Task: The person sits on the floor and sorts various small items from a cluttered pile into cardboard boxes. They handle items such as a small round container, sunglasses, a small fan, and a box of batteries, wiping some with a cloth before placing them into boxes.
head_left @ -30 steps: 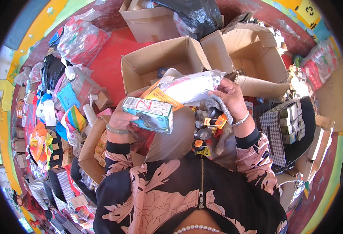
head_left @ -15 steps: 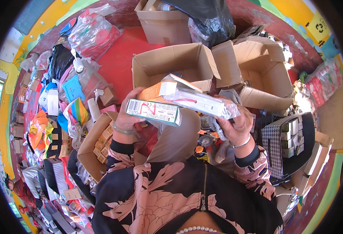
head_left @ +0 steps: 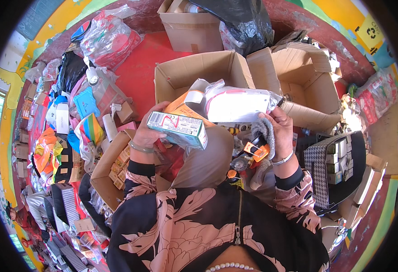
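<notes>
My left hand (head_left: pixel 143 131) is closed around two small cartons, a green-and-white box (head_left: pixel 177 129) in front and an orange box (head_left: pixel 184 108) behind it. The orange box has an end flap standing up. A flat white item in a clear plastic bag (head_left: pixel 239 105) meets the orange box's right end; whether it is partly inside I cannot tell. At the bag's right end my right hand (head_left: pixel 280 129) pinches the plastic. A grey cloth (head_left: pixel 263 131) hangs at the same hand's fingers, over an orange-and-black object (head_left: pixel 256 151) below.
Two open cardboard boxes (head_left: pixel 199 68) (head_left: pixel 298 81) stand just beyond my hands. Left of my knee is a carton of small boxes (head_left: pixel 101 174). At right lies a houndstooth-patterned case (head_left: pixel 319 172) holding small cartons. Bags and goods crowd the left side.
The bagged white item has turned so its broad white face shows, and it has risen slightly. My right hand has shifted its hold. The cartons have tilted, and the cloth hangs lower.
</notes>
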Demonstrator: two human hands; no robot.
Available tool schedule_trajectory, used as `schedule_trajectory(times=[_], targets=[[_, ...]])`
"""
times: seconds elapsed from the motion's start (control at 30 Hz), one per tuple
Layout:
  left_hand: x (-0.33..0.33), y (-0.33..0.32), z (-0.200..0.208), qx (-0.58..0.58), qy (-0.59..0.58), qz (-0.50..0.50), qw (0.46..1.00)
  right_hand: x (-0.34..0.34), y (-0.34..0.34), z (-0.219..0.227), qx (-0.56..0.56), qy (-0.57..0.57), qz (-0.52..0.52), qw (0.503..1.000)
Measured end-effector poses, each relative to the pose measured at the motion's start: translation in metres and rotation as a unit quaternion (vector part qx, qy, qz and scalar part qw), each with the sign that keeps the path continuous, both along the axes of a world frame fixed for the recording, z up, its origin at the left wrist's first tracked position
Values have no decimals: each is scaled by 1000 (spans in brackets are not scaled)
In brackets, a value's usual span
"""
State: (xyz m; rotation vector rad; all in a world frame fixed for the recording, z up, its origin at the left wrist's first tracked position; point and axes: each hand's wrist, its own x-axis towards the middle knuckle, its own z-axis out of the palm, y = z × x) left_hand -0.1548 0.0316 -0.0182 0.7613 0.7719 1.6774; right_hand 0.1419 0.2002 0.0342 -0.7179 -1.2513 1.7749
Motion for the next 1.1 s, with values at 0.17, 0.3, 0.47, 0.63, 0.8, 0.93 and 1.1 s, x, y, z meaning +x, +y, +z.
schedule_trajectory(times=[0.17,0.3,0.47,0.63,0.8,0.93,1.1], targets=[[-2,-1,-4,-1,-18,-17,1000,2,8,-2,-93,51,45,993],[-3,-3,-6,-2,-12,-9,1000,-2,7,3,-192,74,6,979],[-1,-2,-10,3,-72,-12,997,5,11,8,-378,225,38,897],[0,-1,-16,0,-64,-18,998,19,30,-31,-201,341,212,893],[14,7,-7,-11,-44,-41,998,29,17,19,-176,394,176,885],[26,11,7,-20,-47,-49,997,41,25,27,-73,427,198,879],[31,13,-2,-20,-27,-46,998,45,77,-6,115,496,425,749]])
